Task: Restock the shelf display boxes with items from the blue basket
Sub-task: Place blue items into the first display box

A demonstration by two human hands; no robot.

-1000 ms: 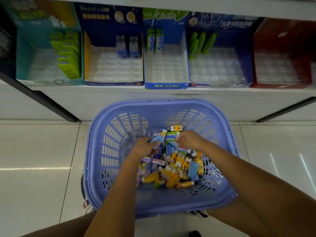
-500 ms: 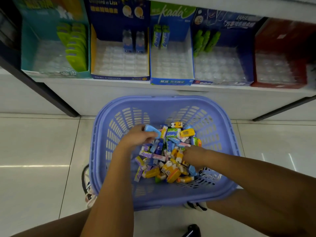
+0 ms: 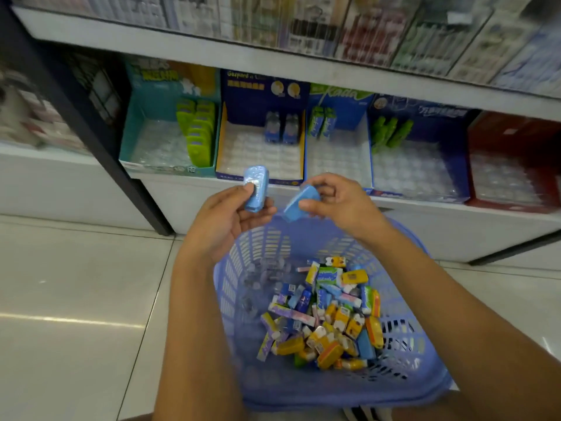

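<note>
two blue cases lifted, boxes waiting

the white shelf [image 3: 425, 208] runs across the top of the view, with a row of display boxes on its lower level. the blue basket [image 3: 236, 299] sits on the floor tiles just in front of it, between the person's forearms. of the display boxes, the teal box [image 3: 130, 138] has a column of green packs, the navy box [image 3: 261, 89] has two bluish items at its back, and the red box [image 3: 513, 141] looks empty of stock; all show mostly bare clear trays. a heap of small packets [image 3: 328, 314] in yellow, blue and pink lies in the right part of the basket.

both hands are raised above the basket's far rim, in front of the navy box. the left hand [image 3: 224, 220] pinches a glossy blue case [image 3: 256, 188] upright, thumb on its face and fingers behind. the right hand [image 3: 343, 202] holds a second blue case [image 3: 300, 203] tilted, its fingers curled over the upper end.

these cases look light and rigid, with a slick wrapper that could slide in a loose pinch, so a hold across the flat faces near the middle seems safest. they likely belong beside the bluish items in the navy box, though blur keeps me from matching them for certain
</note>
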